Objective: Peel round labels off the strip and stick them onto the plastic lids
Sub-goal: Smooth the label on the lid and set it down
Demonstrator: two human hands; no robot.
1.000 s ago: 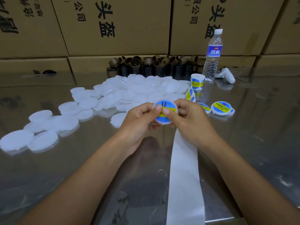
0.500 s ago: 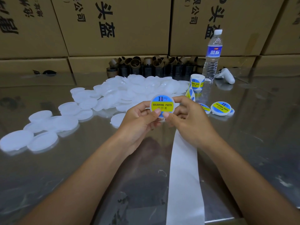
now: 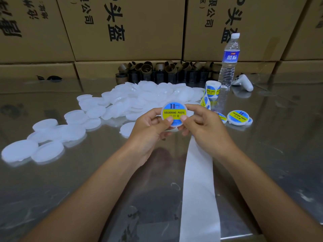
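Hands, left and right, are pinching the labelled lid; finished lids are lying at three o'clock.

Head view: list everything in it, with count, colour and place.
held lid: one, blue-yellow label, between hands
blank lids: many, translucent white, piled centre and left
labelled lids: about three, blue-yellow, right of hands
label roll: one, blue-yellow labels, beside bottle
backing strip: one, white, below right hand
water bottle: one, clear with blue label, back right
controller: one, white, right of bottle
cardboard cores: many, brown, back centre
boxes: several, brown, behind table
table: one, reflective grey, underneath
left hand: pinches held lid
right hand: pinches held lid
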